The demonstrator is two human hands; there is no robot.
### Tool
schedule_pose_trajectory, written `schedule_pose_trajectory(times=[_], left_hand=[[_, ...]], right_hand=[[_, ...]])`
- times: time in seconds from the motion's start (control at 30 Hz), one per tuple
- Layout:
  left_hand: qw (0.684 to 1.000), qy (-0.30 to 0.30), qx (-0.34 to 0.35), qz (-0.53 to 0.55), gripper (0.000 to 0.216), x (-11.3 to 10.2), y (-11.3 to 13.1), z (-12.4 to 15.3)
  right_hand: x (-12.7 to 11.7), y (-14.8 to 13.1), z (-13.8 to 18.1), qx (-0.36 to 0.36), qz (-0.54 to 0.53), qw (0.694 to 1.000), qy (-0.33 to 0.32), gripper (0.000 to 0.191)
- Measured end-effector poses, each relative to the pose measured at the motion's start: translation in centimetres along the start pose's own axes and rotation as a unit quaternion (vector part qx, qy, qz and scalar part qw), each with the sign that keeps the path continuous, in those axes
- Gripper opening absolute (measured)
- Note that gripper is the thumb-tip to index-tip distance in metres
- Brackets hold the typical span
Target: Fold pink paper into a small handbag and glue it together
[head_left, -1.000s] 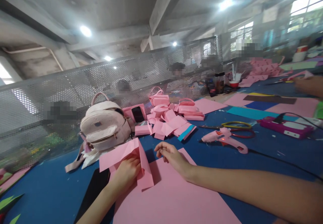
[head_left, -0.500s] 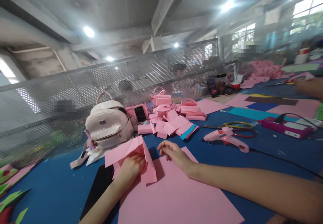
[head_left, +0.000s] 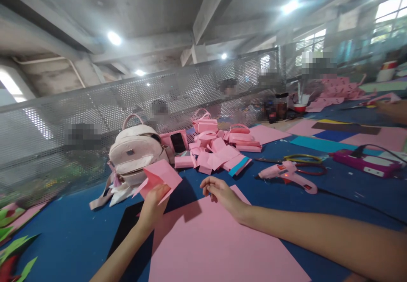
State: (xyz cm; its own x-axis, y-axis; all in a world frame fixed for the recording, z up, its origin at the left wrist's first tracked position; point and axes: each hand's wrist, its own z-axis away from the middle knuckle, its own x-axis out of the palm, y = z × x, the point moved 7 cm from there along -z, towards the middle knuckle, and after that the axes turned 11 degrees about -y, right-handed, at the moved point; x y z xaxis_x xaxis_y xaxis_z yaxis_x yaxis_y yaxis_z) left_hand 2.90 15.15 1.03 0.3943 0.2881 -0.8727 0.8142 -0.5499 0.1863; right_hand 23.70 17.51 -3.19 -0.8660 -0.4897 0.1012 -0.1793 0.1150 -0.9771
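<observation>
My left hand [head_left: 156, 197] is closed on a folded pink paper piece [head_left: 163, 175], holding it tilted above the table in front of the backpack. Its thumb lies on the outside, while the other fingers are mostly hidden behind or inside the folds. My right hand [head_left: 219, 193] rests over the far edge of a large pink paper sheet [head_left: 219, 244], its fingers loosely bent and apart with nothing between them. A black flat item [head_left: 125, 227] lies partly under my left forearm.
A pale backpack [head_left: 136, 154] and a heap of folded pink paper pieces [head_left: 219, 146] stand along the perforated metal screen [head_left: 181, 87]. On the right lie a pink glue gun [head_left: 288, 175], scissors [head_left: 305, 163] and a magenta power strip [head_left: 362, 161]. Another person's hand [head_left: 392, 110] is at the far right.
My left hand has lifted the folded pink paper piece off the large sheet, moved it slightly left and turned it over. My right hand has stayed nearly still.
</observation>
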Motion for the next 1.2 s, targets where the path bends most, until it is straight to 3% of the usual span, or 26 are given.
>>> schedule_pose_trajectory(times=[0.23,0.5,0.7,0.93,1.2], left_hand=[[0.991,0.112,-0.021,0.071,0.030,-1.8,0.2,0.3],[0.980,0.147,-0.061,0.117,0.031,-1.3,2.2,1.8],[0.979,0.139,-0.074,0.129,0.027,-1.3,3.2,1.9],[0.979,0.106,-0.017,0.171,0.029,-2.0,6.1,0.7],[0.979,0.107,-0.028,0.170,0.029,-2.3,5.9,0.6]], right_hand=[[-0.2,0.3,-0.2,-0.008,0.007,1.000,-0.003,0.017],[0.4,-0.6,-0.4,-0.077,0.042,0.996,-0.009,0.023],[0.3,-1.1,-0.2,-0.103,0.069,0.992,-0.016,0.027],[-0.1,-1.8,-0.1,-0.125,0.083,0.989,0.006,0.016],[0.1,-2.7,0.3,-0.140,0.075,0.987,0.003,0.020]])
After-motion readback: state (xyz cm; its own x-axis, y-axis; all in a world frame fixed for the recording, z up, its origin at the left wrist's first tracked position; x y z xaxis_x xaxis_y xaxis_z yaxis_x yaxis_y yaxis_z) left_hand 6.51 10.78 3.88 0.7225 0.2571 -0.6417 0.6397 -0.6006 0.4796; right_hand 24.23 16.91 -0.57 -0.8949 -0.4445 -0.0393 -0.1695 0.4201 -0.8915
